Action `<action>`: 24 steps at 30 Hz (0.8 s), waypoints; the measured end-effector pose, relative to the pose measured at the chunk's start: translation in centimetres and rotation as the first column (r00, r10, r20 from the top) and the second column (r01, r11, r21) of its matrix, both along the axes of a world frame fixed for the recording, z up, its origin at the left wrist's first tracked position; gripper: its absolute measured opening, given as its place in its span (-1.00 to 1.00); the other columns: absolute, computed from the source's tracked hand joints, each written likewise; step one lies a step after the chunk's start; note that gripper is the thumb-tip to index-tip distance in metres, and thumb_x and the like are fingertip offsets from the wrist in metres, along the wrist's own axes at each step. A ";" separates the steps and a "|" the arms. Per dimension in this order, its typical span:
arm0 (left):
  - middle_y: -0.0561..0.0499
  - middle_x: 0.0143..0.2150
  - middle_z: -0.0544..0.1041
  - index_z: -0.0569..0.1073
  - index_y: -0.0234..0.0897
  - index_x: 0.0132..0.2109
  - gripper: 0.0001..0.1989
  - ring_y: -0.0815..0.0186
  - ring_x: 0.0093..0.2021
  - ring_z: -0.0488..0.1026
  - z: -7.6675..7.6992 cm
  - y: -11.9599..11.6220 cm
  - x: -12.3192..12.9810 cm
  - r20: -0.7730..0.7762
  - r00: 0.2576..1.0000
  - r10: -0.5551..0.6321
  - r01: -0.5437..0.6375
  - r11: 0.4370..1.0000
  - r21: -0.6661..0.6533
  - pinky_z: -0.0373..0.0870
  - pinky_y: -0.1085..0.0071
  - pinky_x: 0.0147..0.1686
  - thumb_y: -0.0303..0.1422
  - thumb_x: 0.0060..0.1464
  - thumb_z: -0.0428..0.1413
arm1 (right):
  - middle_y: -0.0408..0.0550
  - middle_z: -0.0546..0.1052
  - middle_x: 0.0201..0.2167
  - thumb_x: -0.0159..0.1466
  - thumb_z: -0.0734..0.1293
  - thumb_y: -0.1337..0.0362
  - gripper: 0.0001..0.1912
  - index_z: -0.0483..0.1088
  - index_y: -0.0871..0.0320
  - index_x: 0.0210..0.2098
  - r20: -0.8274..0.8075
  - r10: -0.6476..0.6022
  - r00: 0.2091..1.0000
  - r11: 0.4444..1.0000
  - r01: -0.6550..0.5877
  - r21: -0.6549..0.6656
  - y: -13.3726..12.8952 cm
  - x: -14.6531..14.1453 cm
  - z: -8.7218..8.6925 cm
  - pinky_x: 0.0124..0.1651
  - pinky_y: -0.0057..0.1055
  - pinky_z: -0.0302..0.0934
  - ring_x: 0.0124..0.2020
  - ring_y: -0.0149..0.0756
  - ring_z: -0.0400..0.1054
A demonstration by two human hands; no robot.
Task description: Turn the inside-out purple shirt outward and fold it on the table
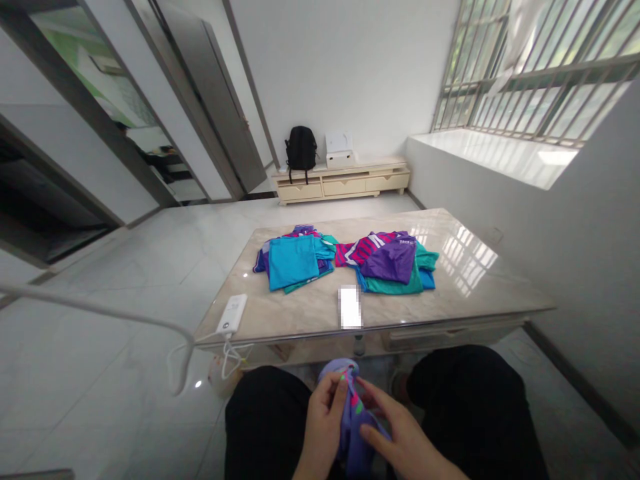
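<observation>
Between my knees, in front of the table edge, my two hands hold a purple garment (352, 433) with pink and green marks on it. My left hand (323, 417) pinches its upper part between thumb and fingers. The fingers of my right hand (400, 430) are curled on the cloth from the other side, thumb lower down. The garment hangs bunched, its lower end running out of the picture, so its kind is unclear. Beyond it on the table lie a pile of clothes (293, 260) topped in turquoise and another pile (393, 257) with purple and striped pink pieces.
The marble-topped table (300, 313) bears a white power bank (233, 313) with a cable at its left and a pixelated white rectangle (349, 310) near the front edge. A pale cable (125, 317) crosses the left. Behind stands a low cabinet (345, 187) with a black backpack (301, 148).
</observation>
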State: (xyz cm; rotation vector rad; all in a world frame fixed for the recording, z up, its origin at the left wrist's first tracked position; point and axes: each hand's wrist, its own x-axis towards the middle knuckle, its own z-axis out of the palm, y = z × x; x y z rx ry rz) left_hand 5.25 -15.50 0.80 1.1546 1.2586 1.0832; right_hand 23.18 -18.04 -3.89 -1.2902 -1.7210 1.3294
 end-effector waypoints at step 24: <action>0.13 -0.48 0.19 0.37 -0.31 -0.39 -0.35 0.44 -0.48 0.04 3.5 -0.3 -3.0 0.165 0.889 -0.427 0.450 0.881 -0.144 -0.08 0.50 -0.48 0.28 0.06 0.13 | 0.03 0.59 -0.18 0.32 0.12 0.35 -0.67 0.51 0.14 -0.16 0.250 -0.288 0.924 0.940 0.224 0.256 5.1 4.1 -2.9 0.02 -0.25 0.30 -0.10 -0.14 0.49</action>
